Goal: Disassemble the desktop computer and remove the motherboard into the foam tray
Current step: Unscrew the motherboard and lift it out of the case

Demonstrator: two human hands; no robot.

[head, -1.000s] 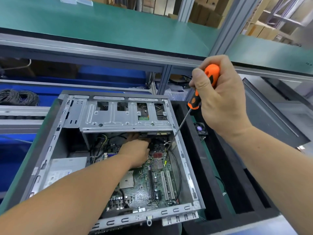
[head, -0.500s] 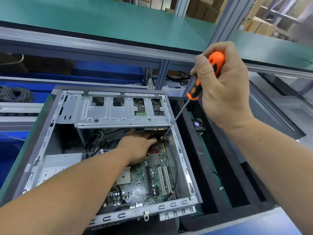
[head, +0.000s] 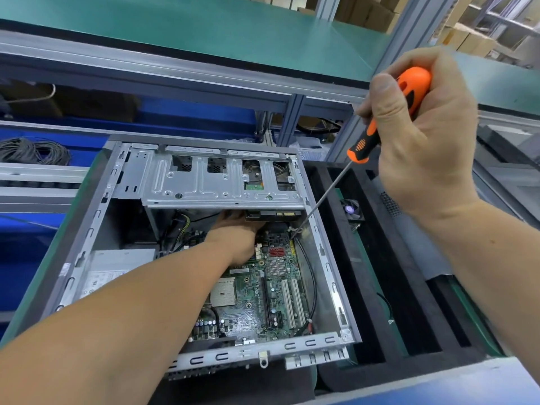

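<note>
The open grey computer case [head: 330, 258] lies on its side with the green motherboard [head: 263, 296] inside. My right hand [head: 423, 147] grips an orange and black screwdriver [head: 377, 133]; its thin shaft slants down and its tip meets the board's far right corner near the case wall. My left hand [head: 233, 238] reaches inside over the board's far edge, and its fingers vanish under the metal drive cage [head: 216, 182], so their grip is hidden. The black foam tray [head: 409, 287] sits right of the case.
A small fan [head: 352, 210] lies in the foam tray's far slot. A grey power supply [head: 117, 267] fills the case's left side. A coil of black cable [head: 32, 150] lies far left. A green shelf [head: 204, 27] overhangs the back; a dark panel [head: 508, 159] leans at right.
The screwdriver tip has come down from above the case wall onto the board's far right corner. My left hand has slid farther under the drive cage.
</note>
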